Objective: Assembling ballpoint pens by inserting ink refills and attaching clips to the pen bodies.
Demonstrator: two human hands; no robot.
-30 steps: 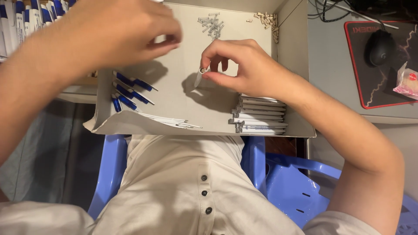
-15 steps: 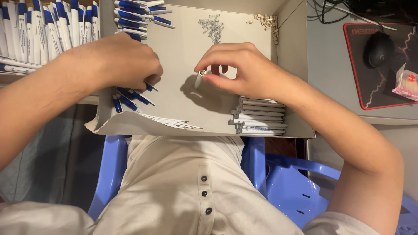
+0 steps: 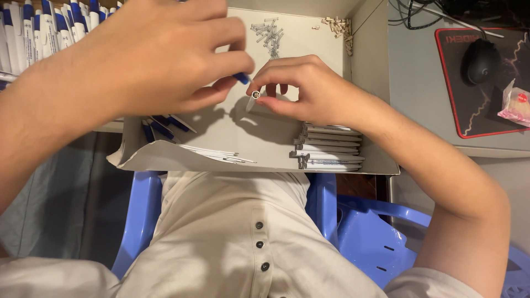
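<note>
Shallow cardboard tray [image 3: 364,66] spans the lap, under both hands. Right hand [image 3: 314,91] pinches a white pen barrel [image 3: 253,101] between thumb and forefinger; its long axis tilts, open end up toward the left hand. Left hand [image 3: 165,55], fingers curled closed, grips a small blue tip piece [image 3: 241,78] just above that opening. White barrels [image 3: 328,146] stack beneath the right wrist; springs [image 3: 269,34] lie beyond the fingertips.

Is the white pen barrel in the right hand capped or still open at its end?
Open: white barrel shows a hollow end; blue piece sits just apart.
</note>
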